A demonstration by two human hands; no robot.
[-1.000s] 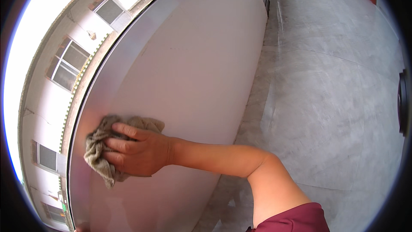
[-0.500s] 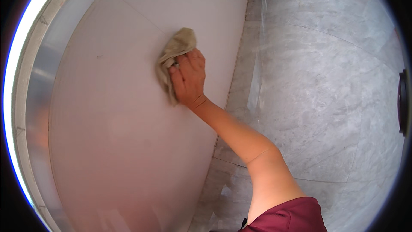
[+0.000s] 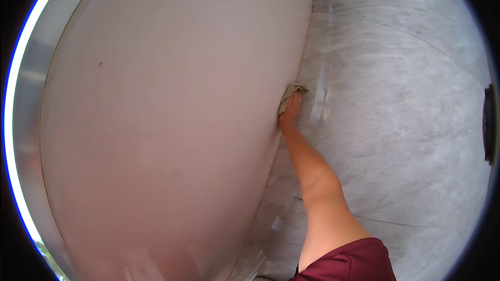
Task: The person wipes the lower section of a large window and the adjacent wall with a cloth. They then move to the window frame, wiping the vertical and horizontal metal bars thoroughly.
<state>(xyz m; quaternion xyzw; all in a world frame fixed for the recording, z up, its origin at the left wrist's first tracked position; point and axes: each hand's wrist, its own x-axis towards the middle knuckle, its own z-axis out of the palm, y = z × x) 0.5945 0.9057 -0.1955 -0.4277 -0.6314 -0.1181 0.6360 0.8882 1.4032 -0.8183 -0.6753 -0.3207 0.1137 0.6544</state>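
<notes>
My right hand [image 3: 291, 112] presses a crumpled beige-green cloth [image 3: 285, 101] against the lower edge of a large glossy pale panel [image 3: 172, 99], right where it meets the grey floor. Its fingers are closed over the cloth, and part of them is hard to make out at this distance. The right arm, with a dark red sleeve [image 3: 350, 263], stretches forward from the bottom of the view. My left hand is out of sight.
Grey marbled floor tiles [image 3: 401, 125] spread along the panel's right side. A metallic strip [image 3: 28, 125] borders the panel at the far left, with bright light beyond it. A small round mark [image 3: 101, 65] shows on the panel.
My right hand has carried the cloth right and down, from the middle of the panel to its bottom edge by the floor. The view has shifted slightly.
</notes>
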